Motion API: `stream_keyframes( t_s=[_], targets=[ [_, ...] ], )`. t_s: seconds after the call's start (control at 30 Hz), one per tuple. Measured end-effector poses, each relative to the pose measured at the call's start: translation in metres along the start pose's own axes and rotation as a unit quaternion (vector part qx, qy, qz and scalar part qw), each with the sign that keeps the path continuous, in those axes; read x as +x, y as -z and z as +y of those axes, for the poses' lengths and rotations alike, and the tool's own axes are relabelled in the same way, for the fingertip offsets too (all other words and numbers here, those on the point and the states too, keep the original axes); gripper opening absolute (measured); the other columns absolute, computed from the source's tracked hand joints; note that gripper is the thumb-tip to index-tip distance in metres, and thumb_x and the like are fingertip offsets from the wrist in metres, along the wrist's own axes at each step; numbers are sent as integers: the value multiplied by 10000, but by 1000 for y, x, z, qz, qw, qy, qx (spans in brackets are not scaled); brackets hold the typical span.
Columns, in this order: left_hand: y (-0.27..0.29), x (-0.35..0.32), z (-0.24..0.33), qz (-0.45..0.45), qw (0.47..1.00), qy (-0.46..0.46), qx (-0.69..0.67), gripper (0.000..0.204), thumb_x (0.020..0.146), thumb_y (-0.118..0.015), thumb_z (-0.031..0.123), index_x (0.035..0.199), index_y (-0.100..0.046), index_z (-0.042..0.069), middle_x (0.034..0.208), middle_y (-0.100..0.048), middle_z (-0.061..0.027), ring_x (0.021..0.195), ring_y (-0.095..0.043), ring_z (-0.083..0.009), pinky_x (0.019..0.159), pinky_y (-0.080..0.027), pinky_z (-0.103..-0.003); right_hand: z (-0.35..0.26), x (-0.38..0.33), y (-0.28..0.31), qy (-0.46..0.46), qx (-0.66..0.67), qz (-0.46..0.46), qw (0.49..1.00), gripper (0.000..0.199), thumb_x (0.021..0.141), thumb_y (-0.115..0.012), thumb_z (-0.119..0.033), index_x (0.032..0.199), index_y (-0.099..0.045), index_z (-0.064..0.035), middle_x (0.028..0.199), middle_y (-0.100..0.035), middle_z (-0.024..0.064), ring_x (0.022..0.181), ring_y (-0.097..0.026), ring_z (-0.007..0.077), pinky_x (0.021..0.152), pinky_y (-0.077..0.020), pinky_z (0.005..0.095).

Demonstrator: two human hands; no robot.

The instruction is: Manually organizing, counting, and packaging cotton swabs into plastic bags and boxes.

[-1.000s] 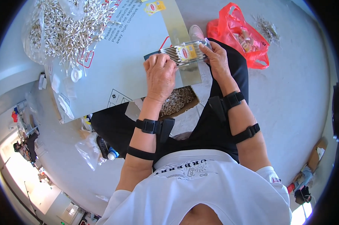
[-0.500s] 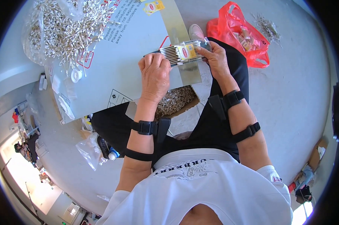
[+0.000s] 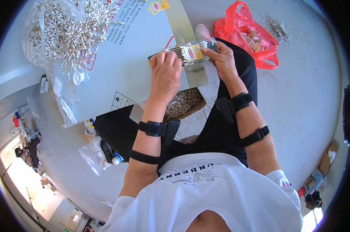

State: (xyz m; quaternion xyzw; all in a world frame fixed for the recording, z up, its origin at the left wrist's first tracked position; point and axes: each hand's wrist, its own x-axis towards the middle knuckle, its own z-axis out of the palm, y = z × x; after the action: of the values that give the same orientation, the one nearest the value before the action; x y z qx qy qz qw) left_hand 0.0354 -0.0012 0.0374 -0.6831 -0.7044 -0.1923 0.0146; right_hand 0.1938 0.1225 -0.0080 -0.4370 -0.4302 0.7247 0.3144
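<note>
Across our lap lies one large grey board (image 3: pixel 117 73), serving as our surface, with one heap of white cotton swabs (image 3: pixel 66 27) at its far left. One red plastic bag (image 3: pixel 256 34) sits on the floor to the right. Both hands grasp one clear swab box (image 3: pixel 190 52) at the board's near edge: left hand (image 3: pixel 165 73) clenched over its left end, right hand (image 3: pixel 223 60) gripping its right end.

A packing workshop: heaped cotton swabs (image 3: pixel 64 31) on a cardboard sheet (image 3: pixel 117 73), bare concrete floor (image 3: pixel 306 100).
</note>
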Motion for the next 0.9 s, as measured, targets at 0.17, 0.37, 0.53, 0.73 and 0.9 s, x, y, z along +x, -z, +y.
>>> stream_keyframes(
  t_s=[0.17, 0.37, 0.53, 0.73, 0.9],
  targets=[
    [-1, 2, 1, -13, 1000, -9, 11, 164, 745, -699, 75, 864, -596, 32, 988, -555, -52, 1054, -501, -265, 919, -375, -415, 1, -2, -5, 3, 24, 10, 1000, 265, 805, -789, -64, 1038, -674, -15, 846, -658, -8, 723, -563, 66, 641, -467, 227],
    [3, 2, 2, -23, 999, -9, 29, 138, 765, -673, 75, 869, -598, 23, 987, -549, -58, 1040, -492, -272, 927, -367, -416, -2, -4, 4, -23, -23, 4, 999, 245, 829, -781, -145, 1027, -673, -49, 838, -650, -19, 679, -533, 49, 616, -430, 201],
    [3, 2, 1, -27, 999, -15, 26, 132, 772, -667, 67, 874, -597, 22, 991, -548, -63, 1046, -488, -277, 930, -367, -416, -3, -8, 5, -101, 49, 25, 993, 241, 882, -737, -272, 1015, -671, -81, 827, -639, -34, 664, -515, 44, 599, -399, 192],
    [4, 2, 1, -36, 999, -15, 24, 139, 770, -666, 63, 881, -594, 20, 993, -546, -66, 1045, -488, -280, 929, -371, -418, -5, 5, -11, -76, -52, 90, 992, 296, 946, -654, -374, 948, -677, -78, 715, -589, -38, 574, -468, 43, 526, -360, 199],
    [3, 5, 1, -20, 999, -28, 20, 137, 768, -670, 68, 874, -594, 26, 993, -551, -59, 1040, -499, -276, 930, -374, -417, 14, 14, -18, 35, -33, 82, 995, 400, 959, -641, -371, 807, -672, -3, 695, -576, -37, 627, -446, 50, 565, -390, 260]
  ],
)
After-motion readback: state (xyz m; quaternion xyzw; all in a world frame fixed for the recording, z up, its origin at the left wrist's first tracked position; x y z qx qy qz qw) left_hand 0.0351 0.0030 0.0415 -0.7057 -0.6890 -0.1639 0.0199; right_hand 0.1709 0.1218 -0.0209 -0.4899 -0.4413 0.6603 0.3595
